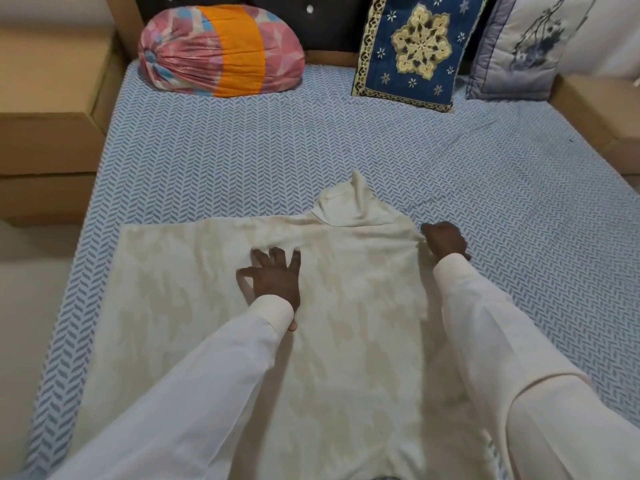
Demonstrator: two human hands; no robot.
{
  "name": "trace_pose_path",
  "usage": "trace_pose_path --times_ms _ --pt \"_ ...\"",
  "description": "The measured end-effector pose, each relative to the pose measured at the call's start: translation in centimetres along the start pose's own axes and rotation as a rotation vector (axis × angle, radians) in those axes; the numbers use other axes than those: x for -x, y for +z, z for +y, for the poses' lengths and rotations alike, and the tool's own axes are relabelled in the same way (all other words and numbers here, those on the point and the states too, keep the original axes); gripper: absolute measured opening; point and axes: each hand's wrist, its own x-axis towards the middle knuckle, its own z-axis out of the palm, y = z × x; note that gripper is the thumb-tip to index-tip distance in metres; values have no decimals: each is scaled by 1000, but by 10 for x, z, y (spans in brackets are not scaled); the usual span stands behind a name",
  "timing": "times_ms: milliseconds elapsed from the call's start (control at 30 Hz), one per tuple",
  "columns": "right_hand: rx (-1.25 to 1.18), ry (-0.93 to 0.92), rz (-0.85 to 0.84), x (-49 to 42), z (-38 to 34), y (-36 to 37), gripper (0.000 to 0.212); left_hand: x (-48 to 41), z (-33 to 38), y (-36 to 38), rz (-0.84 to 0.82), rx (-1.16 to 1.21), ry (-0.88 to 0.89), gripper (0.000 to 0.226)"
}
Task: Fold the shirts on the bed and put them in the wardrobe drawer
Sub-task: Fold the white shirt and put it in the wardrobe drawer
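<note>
Cream shirt [311, 341] lies spread on the bed [242, 161], folding barely begun: left hand [273, 282] flat on its middle, right hand [445, 240] pinching its shoulder; stowing not yet done.

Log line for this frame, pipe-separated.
stage: folding shirt | shirt: spread on bed | left hand: pressing shirt, fingers spread | right hand: pinching shirt edge | drawer: not in view

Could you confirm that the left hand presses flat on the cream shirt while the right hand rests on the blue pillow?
No: the head view shows the right hand pinching the right edge of the cream shirt, not the blue pillow. The left hand does press flat on it.
</note>
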Motion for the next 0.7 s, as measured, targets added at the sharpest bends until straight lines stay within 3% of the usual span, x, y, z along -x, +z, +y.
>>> trace_pose_path --times_ms 67,167,233,300,400,567,700 --pt "101 -87 -31 -3 -3 7 39 -1 -2 -1 -14 18 4 157" --pt "351 -178 232 10 -15 20 36 -4 -5 1 -8 58 19 156" --pt "252 -382 290 30 -28 35 42 -5 -7 1 -9 60 30 157" --pt "166 -699 75 57 -44 59 46 -6 -9 2 7 60 52 159" --pt "389 -1000 -214 101 -77 98 50 -9 -17 10 46 62 104 157" --pt "642 -839 -348 117 -121 116 64 -14 -43 17 27 129 221 141" --pt "750 -762 -357 113 -131 130 64 -27 -88 5 243 280 165 77"
